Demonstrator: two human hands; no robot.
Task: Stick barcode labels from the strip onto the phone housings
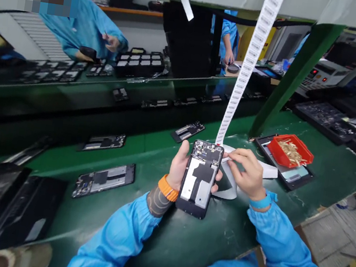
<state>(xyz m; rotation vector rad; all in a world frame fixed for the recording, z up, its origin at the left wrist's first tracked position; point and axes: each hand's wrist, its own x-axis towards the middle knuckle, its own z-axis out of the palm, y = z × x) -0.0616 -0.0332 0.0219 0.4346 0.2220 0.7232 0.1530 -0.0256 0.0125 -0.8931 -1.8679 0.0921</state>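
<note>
My left hand [179,165] is wrapped round an opened smartphone [201,176], its inside facing up. The circuit board is at the phone's top end, with a silver battery and black film below. Beside the phone's upper right edge, my right hand [247,172] is closed in a pinch. Something small and white shows at its fingertips, too small to make out. A long strip of barcode labels [244,76] hangs from above and reaches down behind the phone. White backing tape [227,193] curls on the table under my right hand.
More opened phones [104,179] lie on the green table [157,236] to the left and behind. A red bin [307,157] of small tan pieces rests on a dark tray at right. A green post [296,79] stands behind. Co-workers in blue [94,24] are across the bench.
</note>
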